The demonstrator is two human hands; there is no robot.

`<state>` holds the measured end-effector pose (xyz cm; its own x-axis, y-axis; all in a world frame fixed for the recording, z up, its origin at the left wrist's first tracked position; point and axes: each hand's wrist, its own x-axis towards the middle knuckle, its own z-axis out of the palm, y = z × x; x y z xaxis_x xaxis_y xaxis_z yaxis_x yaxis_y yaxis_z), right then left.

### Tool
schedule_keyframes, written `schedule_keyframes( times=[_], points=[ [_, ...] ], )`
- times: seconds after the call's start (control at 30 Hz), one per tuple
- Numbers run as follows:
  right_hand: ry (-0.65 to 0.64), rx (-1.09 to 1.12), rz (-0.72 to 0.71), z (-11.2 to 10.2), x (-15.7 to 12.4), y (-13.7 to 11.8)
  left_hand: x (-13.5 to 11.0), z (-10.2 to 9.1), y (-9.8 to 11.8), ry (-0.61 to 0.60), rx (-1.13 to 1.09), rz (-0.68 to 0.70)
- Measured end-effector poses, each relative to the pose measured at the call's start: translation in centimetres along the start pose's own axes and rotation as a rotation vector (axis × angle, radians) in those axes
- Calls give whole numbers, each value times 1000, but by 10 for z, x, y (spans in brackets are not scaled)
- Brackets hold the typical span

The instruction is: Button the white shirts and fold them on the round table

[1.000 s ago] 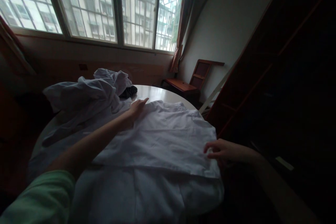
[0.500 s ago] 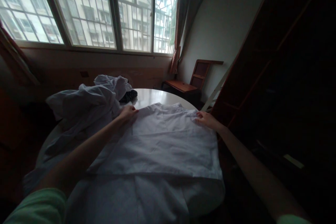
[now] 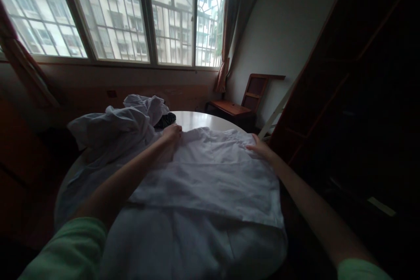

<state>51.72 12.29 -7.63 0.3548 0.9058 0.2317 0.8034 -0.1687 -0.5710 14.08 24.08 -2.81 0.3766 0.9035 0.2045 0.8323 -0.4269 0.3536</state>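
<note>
If pulled too hard, could slip off the table (image 3: 197, 119) at 6 o'clock: white shirt (image 3: 210, 175) lying flat mid-table, left hand (image 3: 172, 133) curled tight on its 11 o'clock edge, right hand (image 3: 259, 146) spread flat at 1 o'clock.

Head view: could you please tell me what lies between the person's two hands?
Only the flat white garment spans the stretch between the left hand and the right hand, with nothing on it, in the head view.
</note>
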Motion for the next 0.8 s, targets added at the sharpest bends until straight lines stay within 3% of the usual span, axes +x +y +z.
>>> schedule_keyframes(
  times=[0.13, 0.23, 0.3, 0.43, 0.6, 0.73, 0.8],
  points=[
    [133, -97, 73, -18, -4, 16, 25, -3, 37, 116, 193, 70],
    [185, -162, 106, -28, -9, 29, 28, 11, 59, 215, 294, 180],
    [148, -201, 128, -31, -14, 36, 24, 23, 61, 196, 304, 195],
    [82, -245, 140, -32, -20, 46, 16, 30, 29, 75, 306, 70],
    [112, -355, 77, -28, -23, 44, 7, 0, -40, -44, 265, -21],
    [287, -452, -123, -15, -30, 14, -19, -33, -76, -141, 133, 18],
    [282, -369, -245, -5, -39, -12, -36, -48, -83, -144, 66, -16]
  ],
)
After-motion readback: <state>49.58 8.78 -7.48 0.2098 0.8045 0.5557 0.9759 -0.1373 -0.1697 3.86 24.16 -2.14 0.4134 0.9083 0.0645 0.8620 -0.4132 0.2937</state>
